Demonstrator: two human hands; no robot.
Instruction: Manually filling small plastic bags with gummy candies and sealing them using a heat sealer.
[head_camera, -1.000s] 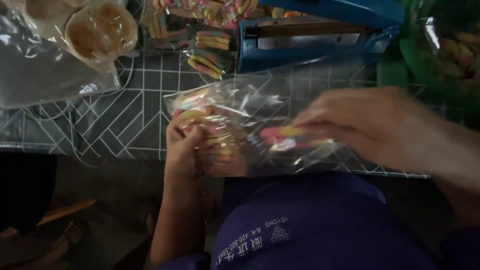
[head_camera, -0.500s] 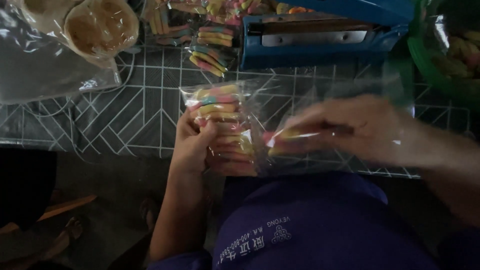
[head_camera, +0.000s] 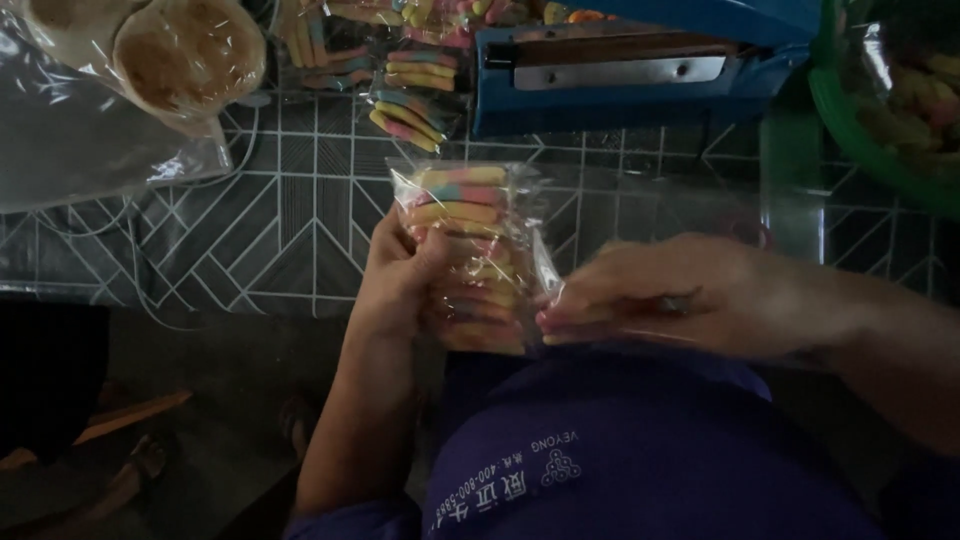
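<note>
My left hand (head_camera: 400, 275) wraps a clear bag of striped pastel sweets (head_camera: 470, 255), fingers clamped around its left side, bag upright above my lap. My right hand (head_camera: 680, 295) sits inside the bag's open mouth, fingers pressed together, tips touching the stack. Beyond my fingers, on the patterned bench (head_camera: 290, 200): blue heat sealer (head_camera: 630, 70), more packed sweets (head_camera: 410, 95). Far left of them, bagged round cakes (head_camera: 185, 55). Far right, green basin (head_camera: 880, 120).
</note>
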